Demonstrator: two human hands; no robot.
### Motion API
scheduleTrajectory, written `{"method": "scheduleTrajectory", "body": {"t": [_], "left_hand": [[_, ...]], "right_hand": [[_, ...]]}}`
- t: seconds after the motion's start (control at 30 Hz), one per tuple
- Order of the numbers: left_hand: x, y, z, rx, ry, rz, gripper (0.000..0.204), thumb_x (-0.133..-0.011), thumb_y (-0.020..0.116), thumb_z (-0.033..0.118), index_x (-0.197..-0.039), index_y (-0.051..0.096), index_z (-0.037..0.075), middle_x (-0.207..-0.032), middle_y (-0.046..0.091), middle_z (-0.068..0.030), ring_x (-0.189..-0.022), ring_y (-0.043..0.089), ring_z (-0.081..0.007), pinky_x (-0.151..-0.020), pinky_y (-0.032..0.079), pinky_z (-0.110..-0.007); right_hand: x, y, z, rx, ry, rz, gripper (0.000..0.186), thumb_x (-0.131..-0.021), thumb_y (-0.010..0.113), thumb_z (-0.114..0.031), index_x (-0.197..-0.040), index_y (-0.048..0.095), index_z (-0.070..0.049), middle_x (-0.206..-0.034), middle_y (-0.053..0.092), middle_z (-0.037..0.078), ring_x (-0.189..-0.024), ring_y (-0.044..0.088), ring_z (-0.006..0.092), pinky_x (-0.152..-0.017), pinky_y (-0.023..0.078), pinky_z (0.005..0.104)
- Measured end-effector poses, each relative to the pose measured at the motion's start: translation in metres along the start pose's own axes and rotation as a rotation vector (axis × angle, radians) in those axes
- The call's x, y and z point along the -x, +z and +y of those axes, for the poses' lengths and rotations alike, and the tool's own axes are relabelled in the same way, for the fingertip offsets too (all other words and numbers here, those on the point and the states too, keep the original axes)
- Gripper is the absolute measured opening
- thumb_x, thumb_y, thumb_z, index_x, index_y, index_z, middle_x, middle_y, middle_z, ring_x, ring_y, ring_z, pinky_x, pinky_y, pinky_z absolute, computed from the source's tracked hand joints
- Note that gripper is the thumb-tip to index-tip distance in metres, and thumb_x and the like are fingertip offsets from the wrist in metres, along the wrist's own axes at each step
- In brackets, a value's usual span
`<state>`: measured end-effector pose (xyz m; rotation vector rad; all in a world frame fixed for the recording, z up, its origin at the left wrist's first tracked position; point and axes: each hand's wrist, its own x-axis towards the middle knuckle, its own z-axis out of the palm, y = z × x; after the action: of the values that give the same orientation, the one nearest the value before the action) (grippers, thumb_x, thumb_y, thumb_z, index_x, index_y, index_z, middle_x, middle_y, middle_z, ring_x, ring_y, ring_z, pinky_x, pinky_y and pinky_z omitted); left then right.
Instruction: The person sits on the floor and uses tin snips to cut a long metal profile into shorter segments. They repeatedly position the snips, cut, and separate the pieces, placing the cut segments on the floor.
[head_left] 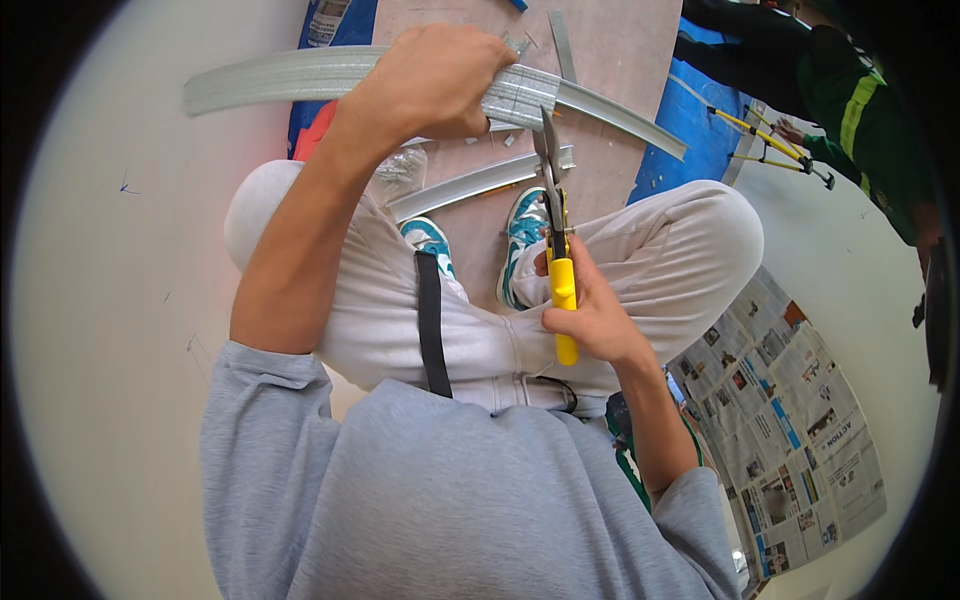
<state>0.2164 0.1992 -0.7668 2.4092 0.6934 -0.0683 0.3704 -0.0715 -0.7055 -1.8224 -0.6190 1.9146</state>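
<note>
My left hand [440, 82] is wrapped round a galvanised metal channel [285, 80], which reaches far to the left and ends just to the right of the fist. Yellow-handled tin snips [562, 285] are in my right hand [595, 315], pointing away from me. Their blades [546, 145] part slightly, with the tips at the channel's right end; whether they touch it, I cannot tell. Behind that end a narrower metal channel [630, 122] runs to the right. A shorter piece of channel [470, 186] lies on the board, nearer my shoes.
A pinkish board [620, 40] carries a flat metal strip [562, 45] and small scraps. Blue sheeting [690, 120] borders it. At right another person in dark green [850, 100] is near a yellow tripod-like stand [757, 128]. Newspaper sheets [800, 430] cover the right side.
</note>
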Motion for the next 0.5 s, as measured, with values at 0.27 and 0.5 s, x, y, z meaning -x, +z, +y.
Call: {"method": "scheduleTrajectory", "body": {"t": [0.27, 0.5], "left_hand": [[-0.001, -0.001, 0.015, -0.026, -0.158, -0.069, 0.05, -0.068, 0.076, 0.016, -0.116, 0.07, 0.005, -0.097, 0.074, -0.022, -0.094, 0.07, -0.0424, -0.083, 0.057, -0.051], [-0.001, -0.004, 0.015, -0.008, -0.248, 0.017, 0.04, -0.068, 0.076, 0.02, -0.105, 0.073, 0.003, -0.098, 0.075, -0.0221, -0.093, 0.073, -0.0413, -0.084, 0.059, -0.049]], "right_hand": [[-0.003, 0.009, -0.019, 0.112, 0.096, 0.028, 0.114, -0.076, 0.079, -0.03, -0.159, 0.013, 0.011, -0.123, 0.056, 0.024, -0.111, 0.059, 0.0331, -0.102, 0.048, 0.0378], [-0.006, 0.018, -0.033, 0.174, 0.084, 0.086, 0.115, -0.074, 0.081, -0.035, -0.158, 0.015, 0.008, -0.121, 0.055, 0.02, -0.108, 0.058, 0.0292, -0.099, 0.049, 0.0393]]}}
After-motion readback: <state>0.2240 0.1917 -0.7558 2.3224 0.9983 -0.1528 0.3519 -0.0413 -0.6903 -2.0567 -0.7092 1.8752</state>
